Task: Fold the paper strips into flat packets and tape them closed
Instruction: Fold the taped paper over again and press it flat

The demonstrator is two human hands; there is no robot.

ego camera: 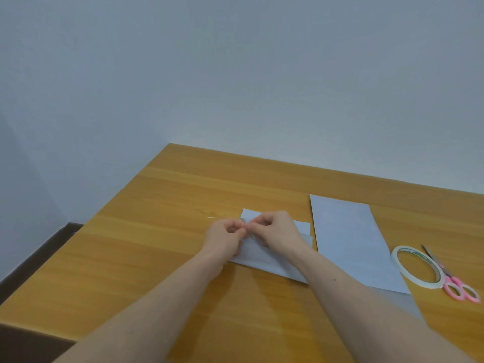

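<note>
Both hands, left (227,235) and right (275,231), pinch a small tape piece (246,224) above the packet (264,260) at table centre, probably to seal it; roll (416,265) waits at three o'clock.

A single head-worn camera looks forward and down, seemingly close, over the wooden table (183,195).

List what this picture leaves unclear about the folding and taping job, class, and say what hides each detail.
- Head view: what the left hand and right hand pinch between them; curled fingers cover it, and it is too small to tell.
- Middle of the folded paper: hidden under both hands.
- Flat paper strip: its near end is covered by the right forearm.
- Scissors: blades partly behind the tape roll.
</note>
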